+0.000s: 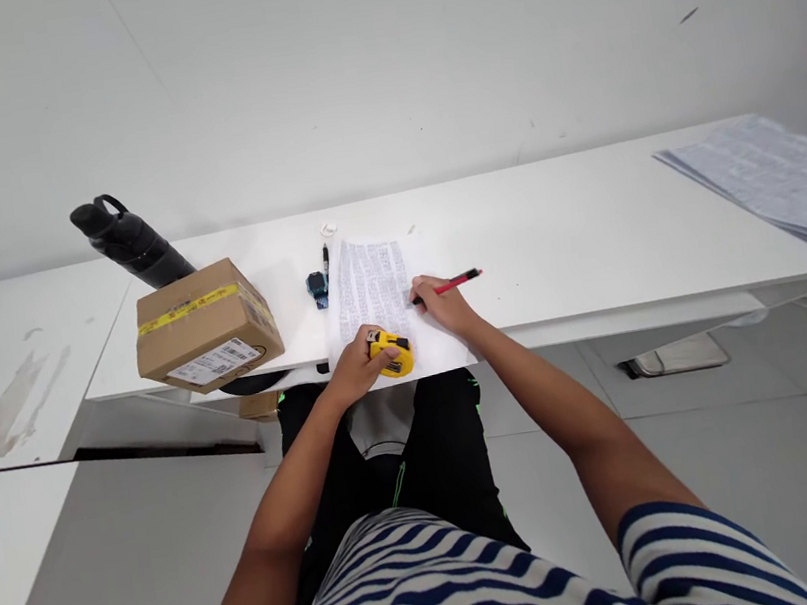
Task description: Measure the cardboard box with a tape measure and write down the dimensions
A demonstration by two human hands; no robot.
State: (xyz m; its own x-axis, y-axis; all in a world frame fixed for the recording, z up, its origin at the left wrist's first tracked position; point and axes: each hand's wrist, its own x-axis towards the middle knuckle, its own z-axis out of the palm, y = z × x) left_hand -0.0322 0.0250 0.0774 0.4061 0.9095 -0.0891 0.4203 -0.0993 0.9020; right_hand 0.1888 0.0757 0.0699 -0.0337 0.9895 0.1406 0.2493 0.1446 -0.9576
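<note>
A printed sheet of paper lies on the white table, its near edge hanging slightly over the table's front. My left hand is closed around a yellow tape measure resting on the sheet's lower part. My right hand grips a red pen with its tip on the sheet's right side. Both forearms reach forward from my striped sleeves.
A cardboard box with yellow tape sits at the left, a black bottle behind it. A black pen and a small blue object lie left of the sheet. A stack of papers lies far right.
</note>
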